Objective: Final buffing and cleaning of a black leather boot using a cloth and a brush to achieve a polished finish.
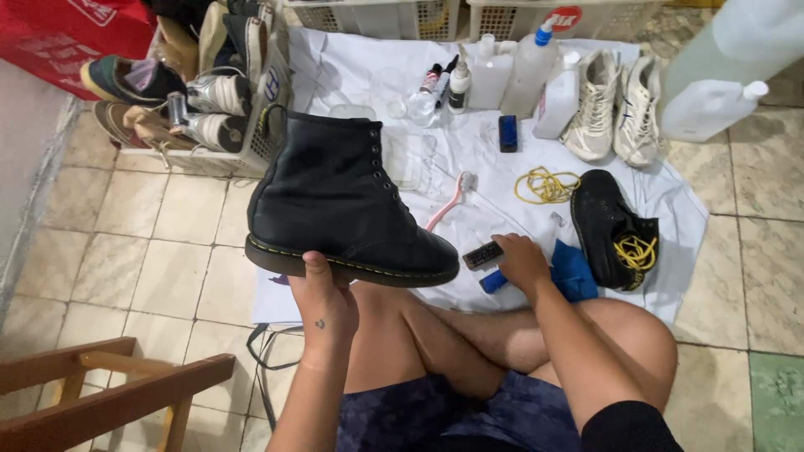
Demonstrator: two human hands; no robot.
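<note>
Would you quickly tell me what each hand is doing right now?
Left hand: closed on the black boot, held up by its sole.
Right hand: closed on a brush over the white cloth.

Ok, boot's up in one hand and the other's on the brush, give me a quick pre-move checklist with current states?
1. Left hand supports the black boot under its sole: ok.
2. Boot held level, toe to the right: ok.
3. Right hand closed on the brush: ok, though how firmly cannot be told.
4. Laces out of the held boot: ok, eyelets look empty.
5. Blue cloth beside the right hand: ok.
6. Second boot lying on the white sheet, yellow lace on it: ok.
</note>
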